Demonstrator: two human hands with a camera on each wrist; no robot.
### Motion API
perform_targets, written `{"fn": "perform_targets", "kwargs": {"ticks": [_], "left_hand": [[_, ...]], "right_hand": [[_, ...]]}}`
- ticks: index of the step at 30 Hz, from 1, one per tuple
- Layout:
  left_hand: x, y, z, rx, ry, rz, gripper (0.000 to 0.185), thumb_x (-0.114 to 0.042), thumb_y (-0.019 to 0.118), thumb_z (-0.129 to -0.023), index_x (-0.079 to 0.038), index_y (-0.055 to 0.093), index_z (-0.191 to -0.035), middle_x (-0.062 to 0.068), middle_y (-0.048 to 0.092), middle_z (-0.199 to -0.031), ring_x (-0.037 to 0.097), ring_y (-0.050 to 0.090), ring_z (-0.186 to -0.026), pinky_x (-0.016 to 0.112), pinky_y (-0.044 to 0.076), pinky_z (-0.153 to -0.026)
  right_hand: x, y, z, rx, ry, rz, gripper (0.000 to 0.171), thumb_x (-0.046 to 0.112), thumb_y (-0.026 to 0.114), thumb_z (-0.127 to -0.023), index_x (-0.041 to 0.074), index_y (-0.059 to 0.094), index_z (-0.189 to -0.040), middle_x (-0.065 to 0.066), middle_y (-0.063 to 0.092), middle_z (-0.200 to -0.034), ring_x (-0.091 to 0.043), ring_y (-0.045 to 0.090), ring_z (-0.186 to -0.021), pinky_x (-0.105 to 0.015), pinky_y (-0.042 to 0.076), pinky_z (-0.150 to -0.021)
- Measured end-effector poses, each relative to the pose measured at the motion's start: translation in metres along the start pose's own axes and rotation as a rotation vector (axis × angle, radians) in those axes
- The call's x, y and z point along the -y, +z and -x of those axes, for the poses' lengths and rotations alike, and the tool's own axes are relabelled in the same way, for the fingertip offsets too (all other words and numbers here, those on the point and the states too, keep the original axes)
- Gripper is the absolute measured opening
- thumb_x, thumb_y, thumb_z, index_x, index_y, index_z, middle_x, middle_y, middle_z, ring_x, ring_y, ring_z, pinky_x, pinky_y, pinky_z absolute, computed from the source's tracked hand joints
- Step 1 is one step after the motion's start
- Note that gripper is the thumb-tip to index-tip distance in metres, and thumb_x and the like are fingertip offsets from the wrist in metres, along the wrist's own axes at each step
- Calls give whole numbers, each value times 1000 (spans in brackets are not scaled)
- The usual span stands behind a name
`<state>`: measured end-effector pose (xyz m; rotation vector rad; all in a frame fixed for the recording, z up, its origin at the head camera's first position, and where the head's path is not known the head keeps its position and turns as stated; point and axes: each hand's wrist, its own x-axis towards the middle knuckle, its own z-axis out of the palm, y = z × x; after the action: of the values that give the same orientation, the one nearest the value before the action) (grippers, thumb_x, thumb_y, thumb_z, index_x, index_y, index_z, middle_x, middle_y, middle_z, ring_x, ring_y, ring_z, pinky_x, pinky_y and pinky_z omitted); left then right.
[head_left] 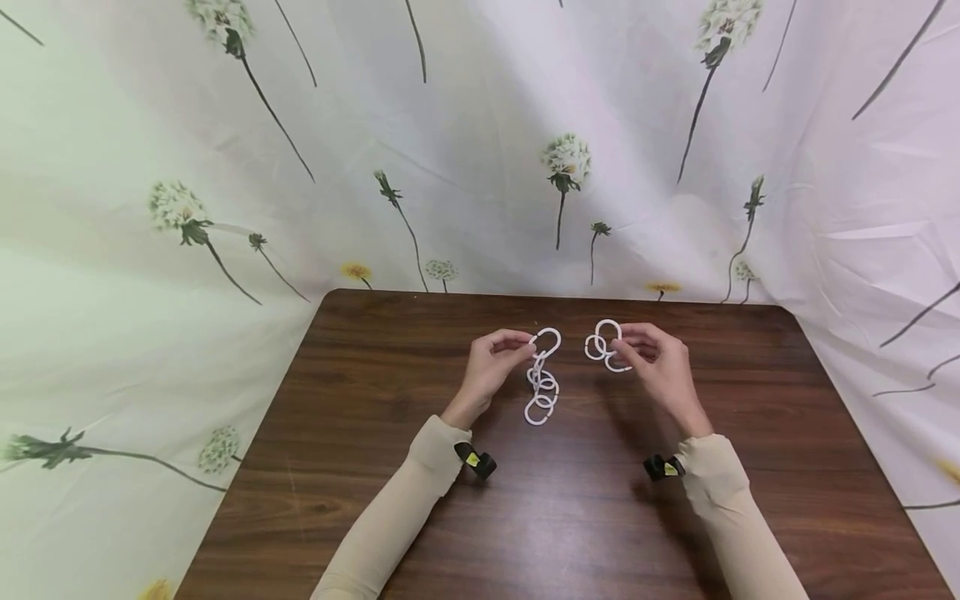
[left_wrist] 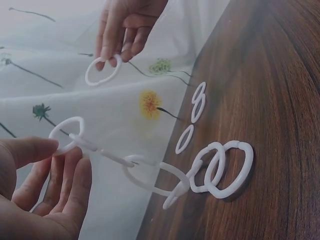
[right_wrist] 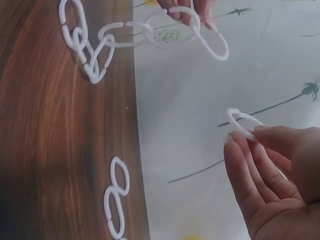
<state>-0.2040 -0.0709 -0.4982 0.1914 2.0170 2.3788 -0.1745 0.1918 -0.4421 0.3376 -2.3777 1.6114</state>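
Note:
My left hand (head_left: 491, 364) pinches the upper end of a chain of white plastic links (left_wrist: 131, 178) between thumb and fingers. The chain hangs down, and its lowest links (left_wrist: 248, 170) lie on the wooden table. To the right, my right hand (head_left: 660, 362) pinches a single white C-shaped link (right_wrist: 237, 125) between thumb and fingertips, held above the table. That link is apart from the chain. Below it, a few loose white links (right_wrist: 106, 205) lie on the table near the far edge; in the head view they overlap the held link.
The dark brown wooden table (head_left: 555, 517) reaches back to a white curtain (head_left: 480, 167) with a dandelion print, which hangs behind its far edge and along both sides. A black strap with a small camera sits on each wrist, over beige sleeves (head_left: 397, 517).

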Motion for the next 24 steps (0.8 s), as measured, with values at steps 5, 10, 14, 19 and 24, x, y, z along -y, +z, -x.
{"fn": "perform_targets", "kwargs": {"ticks": [5, 10, 14, 19, 24], "left_hand": [[-2, 1, 0, -1, 4, -15, 24, -3, 76, -84, 6, 69, -105, 4, 72, -89, 15, 72, -79, 51, 59, -90], [-2, 2, 0, -5, -1, -24, 26, -4, 76, -84, 7, 69, -106, 14, 72, -92, 11, 70, -78, 52, 58, -91], [-2, 3, 0, -5, -16, -38, 28, -5, 76, -84, 8, 69, -108, 23, 71, -99, 9, 69, -80, 46, 59, -92], [-6, 4, 2, 9, -30, -49, 29, -2, 74, -85, 10, 68, -110, 28, 69, -103, 7, 68, -81, 31, 62, -86], [-23, 7, 8, 34, -34, -64, 28, 0, 72, -86, 13, 66, -110, 28, 69, -102, 9, 69, -81, 34, 62, -85]], "right_hand": [[6, 6, -4, 21, -30, -52, 30, -1, 70, -88, -8, 63, -116, -32, 71, -90, 0, 69, -68, -22, 62, -62], [11, 13, -7, 47, -42, -91, 34, -3, 69, -88, -9, 61, -119, -32, 70, -90, -2, 70, -67, -24, 62, -61], [14, 17, -8, 68, -37, -93, 34, -1, 69, -89, -8, 60, -121, -32, 70, -93, -1, 70, -68, -24, 62, -61], [18, 22, -9, 83, -16, -126, 35, -1, 68, -89, -8, 60, -122, -35, 68, -97, -34, 74, -74, -25, 62, -60], [21, 25, -9, 87, -10, -119, 34, -1, 68, -89, -8, 60, -121, -33, 69, -97, -50, 68, -79, -25, 62, -60]]}}
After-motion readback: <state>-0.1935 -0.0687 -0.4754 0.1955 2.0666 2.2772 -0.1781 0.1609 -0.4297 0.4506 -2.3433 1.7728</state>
